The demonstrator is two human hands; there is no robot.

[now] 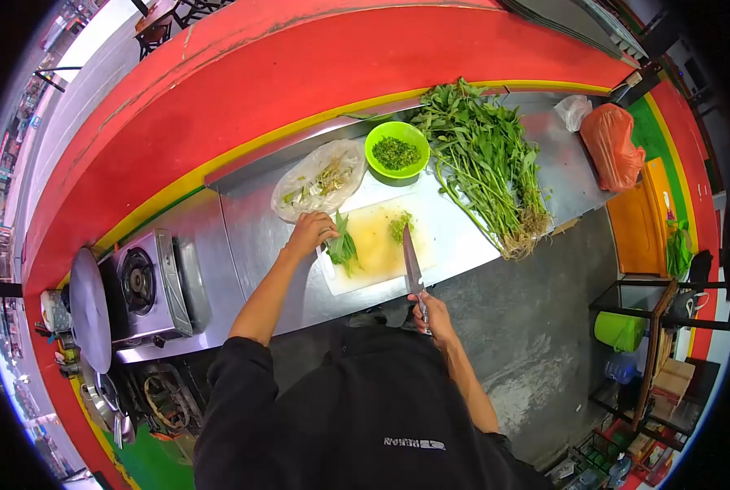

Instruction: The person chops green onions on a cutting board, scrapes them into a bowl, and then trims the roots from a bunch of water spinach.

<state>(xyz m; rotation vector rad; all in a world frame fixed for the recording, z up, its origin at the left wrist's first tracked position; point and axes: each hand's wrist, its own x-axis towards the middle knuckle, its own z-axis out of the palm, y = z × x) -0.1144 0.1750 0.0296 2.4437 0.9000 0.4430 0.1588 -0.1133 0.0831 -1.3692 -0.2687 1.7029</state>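
Leaves: green leafy sprig [344, 247]; lying on the left part of the white rectangular cutting board [371, 253]
Left hand [310, 232]: fingers bent beside the sprig; whether pinched on it, cannot tell
Right hand [433, 315]: wrapped round the handle of the long metal knife [412, 260]; blade beside finely chopped greens [400, 227]
Beyond board: lime-green round bowl [397, 174]; translucent plastic bag [288, 196]

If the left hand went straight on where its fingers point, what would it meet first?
Most likely the green leaves on the cutting board, right by the fingertips of the left hand; whether they touch is unclear.
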